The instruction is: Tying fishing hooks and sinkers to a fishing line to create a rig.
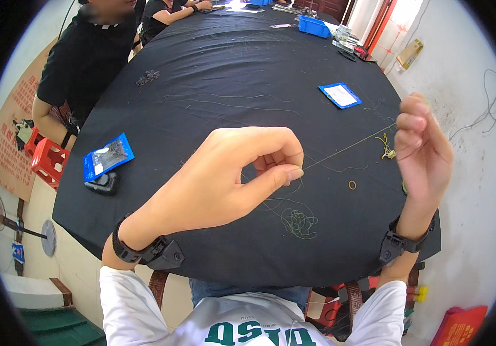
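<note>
A thin greenish line [349, 145] runs stretched between my two hands above the black tablecloth. My left hand [242, 173] pinches it between thumb and forefinger near the middle of the view. Raised at the right, my right hand [424, 144] is closed with curled fingers on the line's other end. Below my left hand lies a loose tangle of the same line [298, 222]. A small orange ring [352, 185] and a yellow knotted cord [386, 148] lie between the tangle and my right hand. Both wrists wear black straps with a dark block.
The black-covered table [230, 254] stretches far ahead. At left, a blue pouch [109, 157] lies by a black case [102, 183]. A blue-edged packet [340, 96], dark bits [148, 77] and a blue tray [315, 26] lie farther off. A person in black [89, 63] sits left.
</note>
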`<state>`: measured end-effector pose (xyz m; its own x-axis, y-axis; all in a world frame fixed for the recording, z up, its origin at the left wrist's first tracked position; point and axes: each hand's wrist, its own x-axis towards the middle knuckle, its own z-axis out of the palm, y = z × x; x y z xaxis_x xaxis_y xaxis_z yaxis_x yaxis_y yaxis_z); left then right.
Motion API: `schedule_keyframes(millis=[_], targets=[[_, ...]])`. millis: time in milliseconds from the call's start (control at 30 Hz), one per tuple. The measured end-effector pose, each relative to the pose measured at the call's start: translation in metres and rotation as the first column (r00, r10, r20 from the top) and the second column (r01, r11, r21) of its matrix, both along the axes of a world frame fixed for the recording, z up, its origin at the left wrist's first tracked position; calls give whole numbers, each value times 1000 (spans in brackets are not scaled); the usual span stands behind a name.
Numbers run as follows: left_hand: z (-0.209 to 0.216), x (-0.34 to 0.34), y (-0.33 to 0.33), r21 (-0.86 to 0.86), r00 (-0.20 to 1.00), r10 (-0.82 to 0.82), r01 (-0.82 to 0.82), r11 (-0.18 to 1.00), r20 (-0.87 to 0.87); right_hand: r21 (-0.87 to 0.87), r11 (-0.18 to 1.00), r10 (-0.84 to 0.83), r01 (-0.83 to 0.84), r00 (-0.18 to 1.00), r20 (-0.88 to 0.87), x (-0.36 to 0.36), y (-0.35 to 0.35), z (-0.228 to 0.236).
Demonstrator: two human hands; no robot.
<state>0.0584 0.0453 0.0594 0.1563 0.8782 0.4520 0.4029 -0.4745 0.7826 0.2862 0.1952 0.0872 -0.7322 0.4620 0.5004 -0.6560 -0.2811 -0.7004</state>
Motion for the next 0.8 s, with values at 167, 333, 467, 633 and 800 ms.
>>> schedule_keyframes(millis=[167,333,467,633,800], targets=[[0,0,5,-57,999,-17,15,998,-35,-70,996,-55,47,992,-110,31,36,7],[-10,-4,10,-131,997,-51,44,990,-53,-135,981,-156,140,981,-116,68,88,4],[-19,-6,11,-213,992,-126,125,969,9,-177,950,-277,257,955,-104,107,125,-4],[-33,-2,9,-266,976,-216,205,942,-13,-183,897,-423,403,901,-93,136,134,-4],[-41,3,3,-258,983,-183,179,949,10,-132,727,-676,674,736,38,132,126,-5]])
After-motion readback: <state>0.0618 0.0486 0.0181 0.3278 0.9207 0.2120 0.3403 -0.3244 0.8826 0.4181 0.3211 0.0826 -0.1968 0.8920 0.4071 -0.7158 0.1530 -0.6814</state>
